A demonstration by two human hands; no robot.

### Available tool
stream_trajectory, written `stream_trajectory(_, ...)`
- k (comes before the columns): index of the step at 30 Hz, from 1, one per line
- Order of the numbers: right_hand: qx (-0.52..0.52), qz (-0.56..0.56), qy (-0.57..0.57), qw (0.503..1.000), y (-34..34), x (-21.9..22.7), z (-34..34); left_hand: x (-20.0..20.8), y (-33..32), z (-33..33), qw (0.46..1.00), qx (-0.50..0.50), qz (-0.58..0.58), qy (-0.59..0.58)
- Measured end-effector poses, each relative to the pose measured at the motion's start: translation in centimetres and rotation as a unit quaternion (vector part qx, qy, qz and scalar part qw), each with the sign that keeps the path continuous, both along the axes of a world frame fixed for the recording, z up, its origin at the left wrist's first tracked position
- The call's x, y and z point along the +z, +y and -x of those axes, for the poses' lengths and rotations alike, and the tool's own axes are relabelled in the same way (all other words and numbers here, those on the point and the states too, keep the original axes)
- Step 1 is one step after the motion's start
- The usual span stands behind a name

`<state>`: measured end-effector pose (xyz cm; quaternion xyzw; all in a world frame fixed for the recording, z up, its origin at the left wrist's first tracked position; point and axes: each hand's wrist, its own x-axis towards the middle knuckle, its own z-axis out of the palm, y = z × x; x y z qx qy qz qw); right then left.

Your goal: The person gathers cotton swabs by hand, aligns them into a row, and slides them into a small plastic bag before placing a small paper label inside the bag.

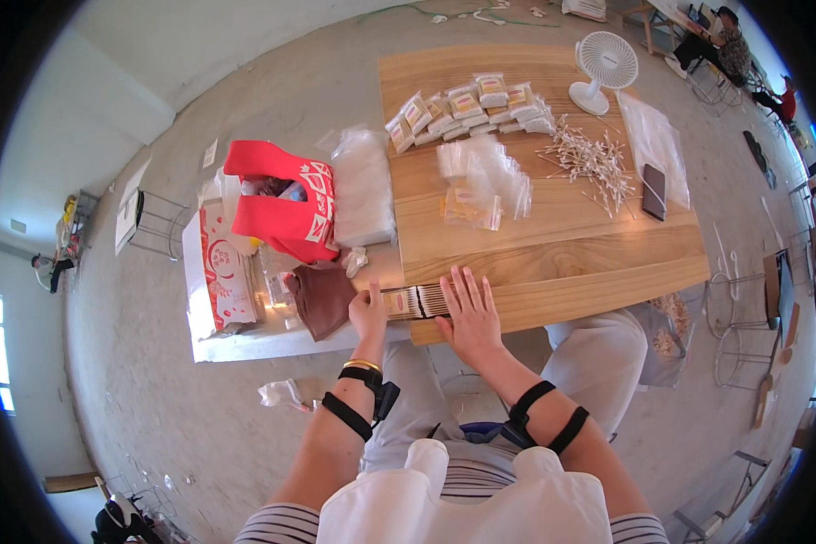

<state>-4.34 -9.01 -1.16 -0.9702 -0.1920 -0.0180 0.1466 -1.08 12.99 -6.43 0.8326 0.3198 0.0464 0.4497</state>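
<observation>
At the table's near edge, my left hand (368, 313) is closed on the left end of a small clear bag with a printed card (397, 303). A flat row of cotton swabs (429, 300) lies side by side against the card; how far they sit inside the bag I cannot tell. My right hand (472, 323) rests flat on the right part of this row, fingers stretched out and covering some sticks. Farther off are a stack of small bags with cards (467, 207) and a loose heap of swabs (598, 166).
Filled swab packets (465, 104) are piled at the back beside a white fan (606, 65). A phone (654, 191) lies on a clear plastic sheet (648, 136) at right. On the left are a red bag (286, 204), clear bags (363, 186), a brown cloth (322, 299) and a box (227, 272).
</observation>
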Motion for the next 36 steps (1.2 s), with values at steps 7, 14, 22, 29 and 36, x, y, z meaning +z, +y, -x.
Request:
stream_trajectory(7, -0.004, -0.012, 0.003, 1.0, 0.0, 0.0, 0.2, 1.7, -1.9, 0.1, 0.998, 0.004, -0.019, -0.063)
stream_trajectory(14, -0.003, -0.019, 0.013, 1.0, 1.1, -0.2, 0.2, -0.2, -1.2, 0.1, 0.987, 0.038, 0.153, -0.035)
stream_trajectory(22, -0.002, -0.063, 0.052, 0.997, 5.0, 0.0, 0.3, -0.2, -1.8, -0.1, 0.985, 0.019, 0.154, -0.078)
stream_trajectory(29, 0.008, -0.012, 0.026, 1.0, 2.8, 0.3, 0.0, 0.5, 3.4, 0.5, 0.995, -0.053, 0.068, -0.043)
stream_trajectory(36, 0.039, -0.01, 0.051, 0.998, 5.2, 0.6, 0.2, 0.1, 1.9, -0.2, 0.986, -0.137, -0.023, -0.09)
